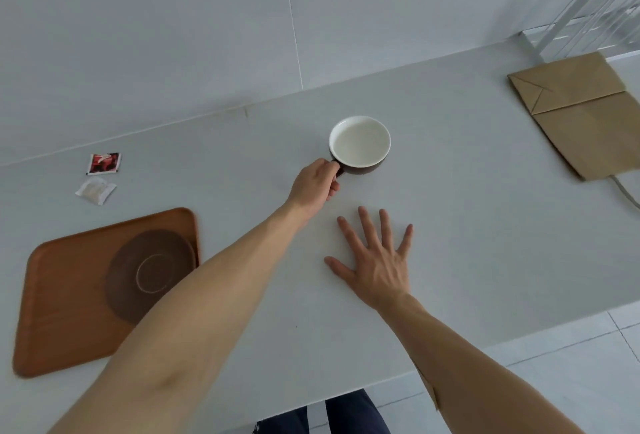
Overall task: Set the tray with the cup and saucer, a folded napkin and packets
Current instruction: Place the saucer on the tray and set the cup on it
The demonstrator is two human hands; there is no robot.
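A brown cup (360, 143) with a white inside stands on the pale counter near the middle. My left hand (317, 184) grips its dark handle from the left. My right hand (375, 257) lies flat on the counter just in front of the cup, fingers spread, holding nothing. At the left a wooden tray (62, 295) carries a dark brown saucer (152, 271); my left forearm crosses its right edge. Behind the tray lie two packets on the counter, a red one (104, 163) and a white one (95, 190). No napkin shows.
A flat brown paper bag (581, 115) lies at the right of the counter, with a white wire rack (588, 8) behind it against the wall. The counter's front edge (485, 340) runs diagonally at the lower right, above a tiled floor.
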